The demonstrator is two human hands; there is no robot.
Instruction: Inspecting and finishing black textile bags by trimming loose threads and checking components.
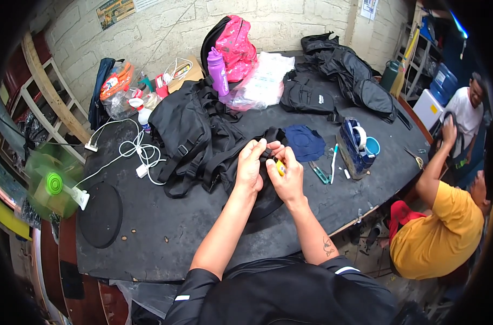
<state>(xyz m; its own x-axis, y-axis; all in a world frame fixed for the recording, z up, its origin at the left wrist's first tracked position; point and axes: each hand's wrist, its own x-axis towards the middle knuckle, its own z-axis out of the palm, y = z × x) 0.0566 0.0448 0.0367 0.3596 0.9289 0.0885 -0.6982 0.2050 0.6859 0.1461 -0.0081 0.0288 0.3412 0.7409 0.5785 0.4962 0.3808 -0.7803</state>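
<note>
At the middle of the table, my left hand (250, 167) is closed, its fingertips pinching a piece of black strap. Close beside it, my right hand (287, 176) is wrapped round a small yellow tool (280, 167); its working end is hidden by the fingers. The fingertips of both hands almost meet over the strap. A black backpack (189, 127) with buckles and loose straps lies just beyond and left of my hands. To the right of them are a folded dark blue cloth (305, 143) and teal-handled snips (319, 173).
A tape dispenser (356, 149) stands right, beside a white-and-teal stick (333, 162). Black bags (344, 76), a pink bag (237, 49) and a purple bottle (218, 73) line the back. White cords (138, 149) and a spinning fan (54, 184) are left. A person in yellow (438, 230) sits right.
</note>
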